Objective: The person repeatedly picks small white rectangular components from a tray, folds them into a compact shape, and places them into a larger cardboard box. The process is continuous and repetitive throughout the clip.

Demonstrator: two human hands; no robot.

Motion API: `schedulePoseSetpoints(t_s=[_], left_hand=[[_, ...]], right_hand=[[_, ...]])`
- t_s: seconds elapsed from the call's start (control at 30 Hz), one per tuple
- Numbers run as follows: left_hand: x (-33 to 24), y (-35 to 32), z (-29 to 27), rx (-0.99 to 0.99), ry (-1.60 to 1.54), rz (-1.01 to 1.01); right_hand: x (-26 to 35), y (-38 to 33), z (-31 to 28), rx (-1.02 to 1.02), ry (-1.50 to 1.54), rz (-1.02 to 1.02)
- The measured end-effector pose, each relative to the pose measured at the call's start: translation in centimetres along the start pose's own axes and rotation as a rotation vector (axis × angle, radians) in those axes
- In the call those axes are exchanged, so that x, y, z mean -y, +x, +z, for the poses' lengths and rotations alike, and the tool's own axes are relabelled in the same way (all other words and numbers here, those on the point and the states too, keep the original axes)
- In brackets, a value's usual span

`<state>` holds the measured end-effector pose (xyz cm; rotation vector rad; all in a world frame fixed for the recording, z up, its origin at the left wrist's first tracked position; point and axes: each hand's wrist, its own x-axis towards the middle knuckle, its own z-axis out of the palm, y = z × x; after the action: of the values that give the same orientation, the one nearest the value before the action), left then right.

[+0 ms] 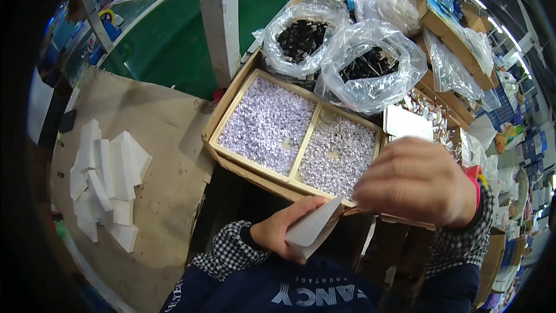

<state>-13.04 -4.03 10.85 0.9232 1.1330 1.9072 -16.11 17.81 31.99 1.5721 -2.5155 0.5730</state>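
A white carton (314,229) is gripped by the left hand (286,229), the thumb laid along one side and the fingers curled beneath. The right hand (411,182) is blurred; its fingers are seen bent, but whether anything is pinched between them cannot be told.

The left forearm is angled inward from the lower edge, and the carton is held aslant just off the near right corner of the wooden tray (249,165). The right hand is held palm down over that same corner, its fingertips turned toward the carton's upper end.

One tray is seen, divided into two compartments by a single bar (307,141); both are filled with small pale pieces (263,119), too many to be counted. Two clear plastic bags (373,90) filled with black pieces (301,40) are set along the tray's far edge. One flat white piece (408,123) is placed beside its right edge. On the brown sheet (156,197), white cartons (113,165) are heaped toward the left edge, overlapped so that no sure count can be made.
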Motion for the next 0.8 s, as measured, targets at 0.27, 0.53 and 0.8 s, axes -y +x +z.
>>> schedulePoseSetpoints(t_s=[0.27,0.53,0.8], left_hand=[[1.2,-0.1,-0.3,0.171,-0.546,0.201],[1.2,-0.9,0.2,0.044,-0.406,-0.025],[1.8,-1.4,0.3,-0.031,-0.461,-0.059]], right_hand=[[-11.1,-1.3,-1.6,-0.098,-0.232,0.578],[-22.8,-2.0,2.2,0.104,-0.686,0.811],[-25.9,-0.8,6.4,0.065,-0.923,0.813]])
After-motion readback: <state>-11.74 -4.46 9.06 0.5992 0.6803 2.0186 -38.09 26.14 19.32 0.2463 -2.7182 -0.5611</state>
